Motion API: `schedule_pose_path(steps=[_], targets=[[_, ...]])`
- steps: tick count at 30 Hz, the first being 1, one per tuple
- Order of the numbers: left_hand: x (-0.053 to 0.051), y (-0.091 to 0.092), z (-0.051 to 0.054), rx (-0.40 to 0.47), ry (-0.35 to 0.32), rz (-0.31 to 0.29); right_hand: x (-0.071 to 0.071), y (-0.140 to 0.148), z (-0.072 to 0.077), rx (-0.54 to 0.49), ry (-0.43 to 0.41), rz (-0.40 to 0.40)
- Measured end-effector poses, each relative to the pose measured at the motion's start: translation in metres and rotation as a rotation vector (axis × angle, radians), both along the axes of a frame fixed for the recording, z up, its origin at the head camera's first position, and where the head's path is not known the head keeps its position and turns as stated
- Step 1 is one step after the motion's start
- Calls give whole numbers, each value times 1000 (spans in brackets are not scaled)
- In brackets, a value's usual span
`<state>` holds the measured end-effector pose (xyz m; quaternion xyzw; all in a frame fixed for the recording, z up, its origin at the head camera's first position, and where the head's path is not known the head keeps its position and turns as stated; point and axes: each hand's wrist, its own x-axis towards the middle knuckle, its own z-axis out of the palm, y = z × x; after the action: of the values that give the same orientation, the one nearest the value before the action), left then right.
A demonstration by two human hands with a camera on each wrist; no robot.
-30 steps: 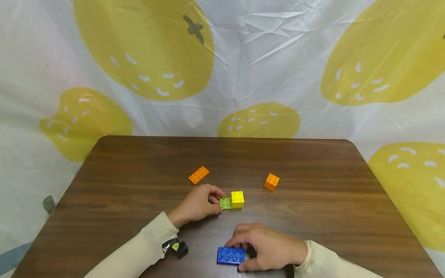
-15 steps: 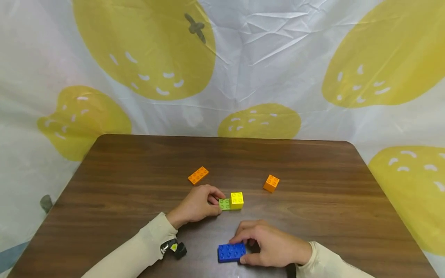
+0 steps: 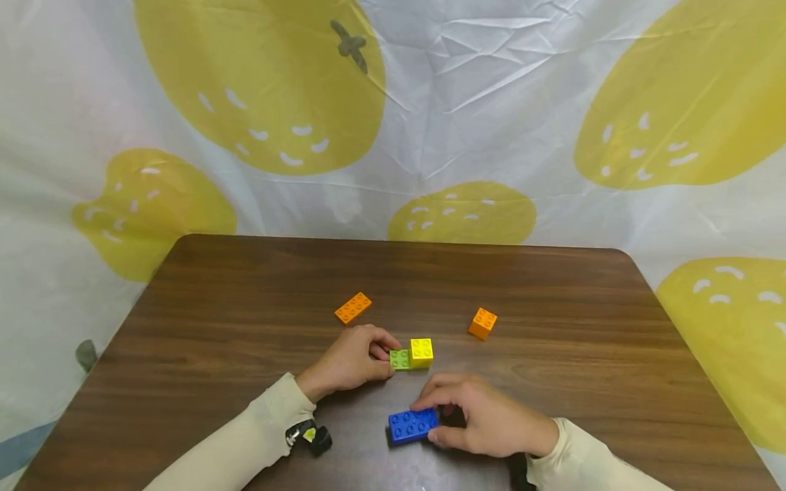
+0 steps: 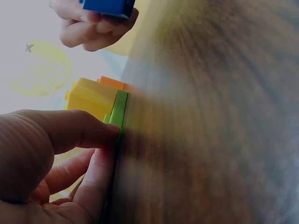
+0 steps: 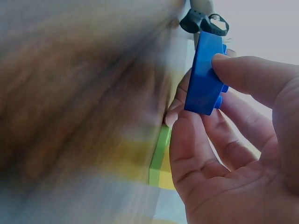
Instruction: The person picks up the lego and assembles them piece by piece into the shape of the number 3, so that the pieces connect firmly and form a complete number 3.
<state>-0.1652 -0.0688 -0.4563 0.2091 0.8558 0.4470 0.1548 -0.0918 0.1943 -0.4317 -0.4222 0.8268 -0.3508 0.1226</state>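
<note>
Site: indoor tabletop set-up; whether home, lab or office cannot be told. Basis: wood-grain table [image 3: 245, 286] with rounded far corners; creased white sheet [image 3: 424, 136] hanging behind it, printed with large yellow shapes [image 3: 264, 88]; small black device [image 3: 320, 440] worn at the left sleeve [image 3: 236, 433].

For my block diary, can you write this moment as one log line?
left hand: pinches green plate; yellow block: on green plate; right hand: holds blue brick above table; orange plate, orange block: untouched

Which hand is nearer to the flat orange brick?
The left hand is nearer, just below the flat orange brick in the head view; the right hand is lower and farther right.
</note>
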Motion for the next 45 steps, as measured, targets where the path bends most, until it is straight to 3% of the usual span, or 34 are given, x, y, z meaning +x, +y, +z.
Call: schedule_pose_path(steps=[33,45], targets=[[-1,-1,1,10,-14,2,-12,-1,16,-2,118,-62],[-3,-2,-2,23,-11,1,-28,-5,24,-103,151,-109]])
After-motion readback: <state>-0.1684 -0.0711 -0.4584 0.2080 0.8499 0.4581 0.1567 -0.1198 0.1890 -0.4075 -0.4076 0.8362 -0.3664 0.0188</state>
